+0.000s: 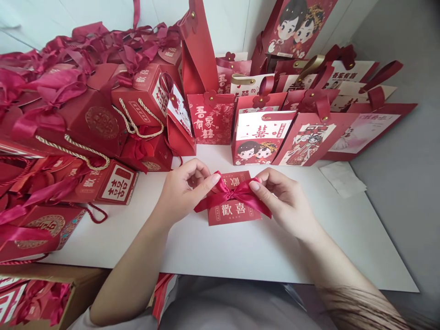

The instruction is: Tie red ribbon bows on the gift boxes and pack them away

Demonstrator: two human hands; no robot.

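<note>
Spanning the space beneath the fingers, a white table (220, 252) bears ribboned boxes (99, 123) to their left and paper bags (309, 137) beyond them. Directly between the fingertips lies a small red box (233, 214). Left hand (189, 188): thumb and fingers pinch the near side of its ribbon bow (231, 195); right hand (280, 197) pinches the opposite side. Step, as judged: shaping the bow. Next move probably calls for an even, gentle outward pull.

Left hand (187, 189) and right hand (286, 198) on a crimson bow (231, 195); red box (234, 214) beneath
</note>
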